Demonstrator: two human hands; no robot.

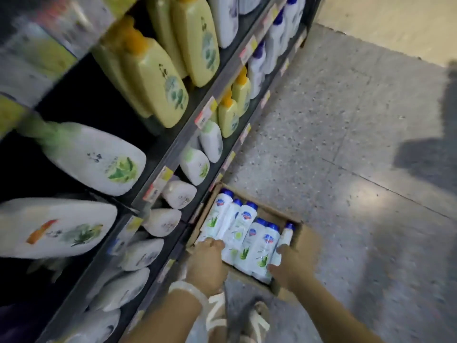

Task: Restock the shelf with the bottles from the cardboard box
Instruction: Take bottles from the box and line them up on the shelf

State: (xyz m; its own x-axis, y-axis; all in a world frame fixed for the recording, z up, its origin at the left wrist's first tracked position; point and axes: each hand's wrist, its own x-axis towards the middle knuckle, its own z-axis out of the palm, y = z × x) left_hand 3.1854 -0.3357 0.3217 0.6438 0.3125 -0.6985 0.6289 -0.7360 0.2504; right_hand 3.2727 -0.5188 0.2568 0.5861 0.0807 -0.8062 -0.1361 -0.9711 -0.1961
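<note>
Speckled grey floor tiles (346, 144) fill the side of the view away from the shelving, with soft shadows lying across them. Against the floor's edge runs a dark shelf unit (173, 147) in several tiers, its front rails carrying small yellow and red price tags (206, 112). Up on the unit's higher tiers stand yellow bottles with orange caps (158, 78), and beyond them white bottles with blue caps (274, 43). Lower on the unit, rows of white bottles with green leaf prints (99, 159) lean outward; much of this part is blurred.

At the foot of the shelf unit, touching its base, sits an open cardboard box (308, 237) on the floor. Inside the box lie white bottles with blue caps and aloe labels (247, 231), packed side by side with caps pointing away from the person.

At the box's near edge, closest to the shelf unit, the left hand (206, 262) curls its fingers over the bottle ends; whether it truly grips one I cannot tell. A pale band (190, 292) circles that wrist. At the box's far-from-shelf corner, the right hand (288, 264) lies half-open against the outermost bottles, thumb on top, grip unclear. Below the box, sandalled feet (257, 320) show.
</note>
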